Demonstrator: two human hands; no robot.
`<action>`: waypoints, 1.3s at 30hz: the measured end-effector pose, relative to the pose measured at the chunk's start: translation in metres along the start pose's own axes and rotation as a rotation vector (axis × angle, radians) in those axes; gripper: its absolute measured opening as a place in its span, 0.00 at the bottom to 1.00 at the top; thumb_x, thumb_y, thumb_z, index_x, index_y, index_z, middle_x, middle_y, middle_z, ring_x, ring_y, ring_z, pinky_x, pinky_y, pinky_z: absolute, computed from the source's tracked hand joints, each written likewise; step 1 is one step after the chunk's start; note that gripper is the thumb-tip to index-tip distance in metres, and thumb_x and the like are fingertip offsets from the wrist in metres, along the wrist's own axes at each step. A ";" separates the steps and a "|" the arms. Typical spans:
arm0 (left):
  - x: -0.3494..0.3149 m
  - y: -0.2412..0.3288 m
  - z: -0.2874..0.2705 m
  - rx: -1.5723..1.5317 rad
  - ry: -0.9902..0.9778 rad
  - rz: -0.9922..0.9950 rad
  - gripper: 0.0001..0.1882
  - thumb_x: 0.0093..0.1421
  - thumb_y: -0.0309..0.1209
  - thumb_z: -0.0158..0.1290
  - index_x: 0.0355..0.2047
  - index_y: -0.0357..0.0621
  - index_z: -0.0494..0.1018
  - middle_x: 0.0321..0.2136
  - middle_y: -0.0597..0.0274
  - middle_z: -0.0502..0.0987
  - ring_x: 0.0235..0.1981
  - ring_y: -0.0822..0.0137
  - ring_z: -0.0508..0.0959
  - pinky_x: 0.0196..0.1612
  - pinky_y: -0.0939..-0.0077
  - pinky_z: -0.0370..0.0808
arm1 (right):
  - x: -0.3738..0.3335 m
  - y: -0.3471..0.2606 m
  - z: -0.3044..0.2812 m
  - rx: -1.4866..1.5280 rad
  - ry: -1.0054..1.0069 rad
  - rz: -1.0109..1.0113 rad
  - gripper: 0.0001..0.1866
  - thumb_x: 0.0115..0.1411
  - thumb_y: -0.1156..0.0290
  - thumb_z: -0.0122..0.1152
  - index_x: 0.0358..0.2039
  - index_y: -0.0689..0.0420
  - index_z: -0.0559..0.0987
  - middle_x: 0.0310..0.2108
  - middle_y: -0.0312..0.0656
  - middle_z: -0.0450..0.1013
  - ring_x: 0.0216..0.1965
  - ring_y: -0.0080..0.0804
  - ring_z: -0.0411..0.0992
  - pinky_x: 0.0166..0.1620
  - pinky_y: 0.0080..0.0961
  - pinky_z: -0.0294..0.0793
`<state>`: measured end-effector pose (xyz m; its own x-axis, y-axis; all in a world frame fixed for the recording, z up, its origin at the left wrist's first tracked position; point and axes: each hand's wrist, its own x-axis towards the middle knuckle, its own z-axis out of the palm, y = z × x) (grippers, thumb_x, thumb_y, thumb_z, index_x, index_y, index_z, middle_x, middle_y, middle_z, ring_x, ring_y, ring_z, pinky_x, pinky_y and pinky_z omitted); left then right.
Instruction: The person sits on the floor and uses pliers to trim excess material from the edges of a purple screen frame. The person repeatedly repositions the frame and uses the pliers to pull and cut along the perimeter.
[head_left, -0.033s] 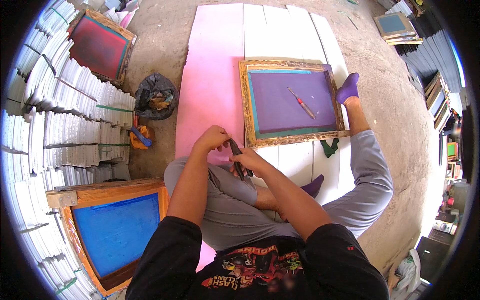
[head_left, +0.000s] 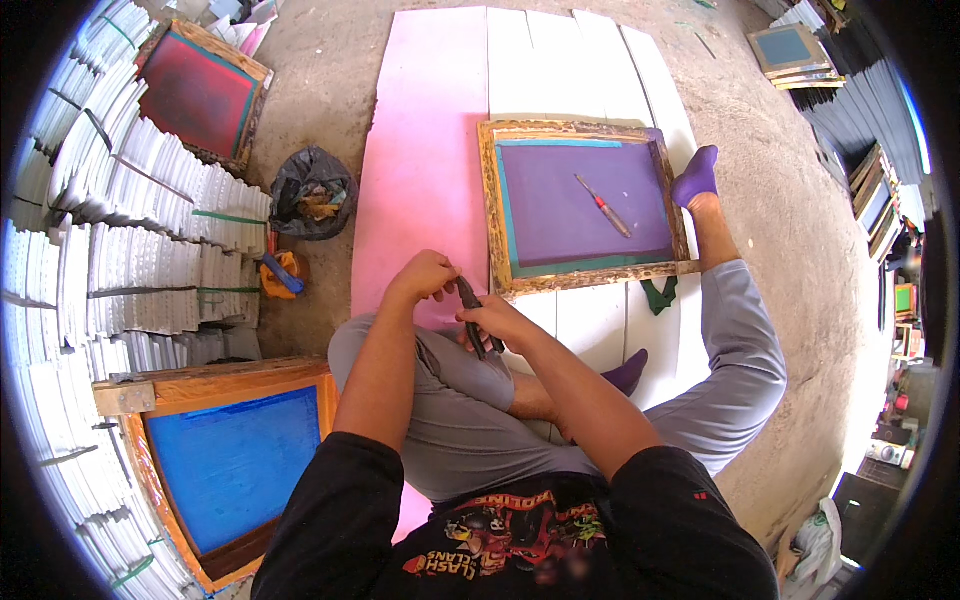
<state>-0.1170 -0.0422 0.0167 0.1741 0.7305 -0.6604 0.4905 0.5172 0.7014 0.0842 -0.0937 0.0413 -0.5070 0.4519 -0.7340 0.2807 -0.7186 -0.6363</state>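
Dark pliers (head_left: 467, 293) are gripped in my right hand (head_left: 495, 322), above my folded leg. Their handles point down toward my lap and their jaws point up. My left hand (head_left: 430, 276) has its fingers pinched together at the jaws; whatever they hold is too small to make out. Just beyond my hands, a wooden screen-printing frame (head_left: 487, 190) with purple mesh lies on the white and pink boards. On that mesh rests a screwdriver-like tool (head_left: 609, 214) with a red and clear handle.
To the left stand tall strapped stacks of white sheets (head_left: 140, 260). A blue-mesh frame (head_left: 235, 470) leans near my left side, with a red-mesh frame (head_left: 197, 95) farther off. A black bag (head_left: 313, 193) sits on the floor. A dark green cloth (head_left: 659, 296) lies beside the purple frame.
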 end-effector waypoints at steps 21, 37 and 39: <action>-0.003 0.037 0.025 0.451 0.177 -0.094 0.25 0.60 0.52 0.59 0.42 0.41 0.83 0.42 0.51 0.84 0.46 0.52 0.83 0.48 0.55 0.78 | -0.071 -0.035 -0.113 -0.516 0.074 0.365 0.23 0.65 0.61 0.61 0.39 0.76 0.74 0.28 0.57 0.76 0.25 0.49 0.79 0.27 0.50 0.85; 0.006 0.039 0.029 0.405 0.141 0.049 0.25 0.60 0.53 0.59 0.39 0.41 0.82 0.38 0.52 0.84 0.43 0.51 0.83 0.45 0.54 0.78 | -0.037 -0.071 -0.116 -0.708 -0.002 0.737 0.23 0.68 0.61 0.55 0.47 0.75 0.74 0.35 0.63 0.79 0.34 0.52 0.82 0.36 0.53 0.84; 0.009 0.039 0.033 0.426 0.109 0.075 0.26 0.60 0.54 0.59 0.39 0.40 0.82 0.38 0.50 0.84 0.43 0.50 0.83 0.45 0.54 0.78 | -0.034 -0.066 -0.112 -0.727 0.038 0.731 0.16 0.61 0.71 0.59 0.45 0.70 0.75 0.31 0.58 0.78 0.28 0.47 0.80 0.33 0.52 0.81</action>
<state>-0.0684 -0.0301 0.0296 0.1427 0.8135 -0.5637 0.7921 0.2476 0.5579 0.1738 -0.0023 0.0820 0.0080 0.0588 -0.9982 0.9415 -0.3367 -0.0123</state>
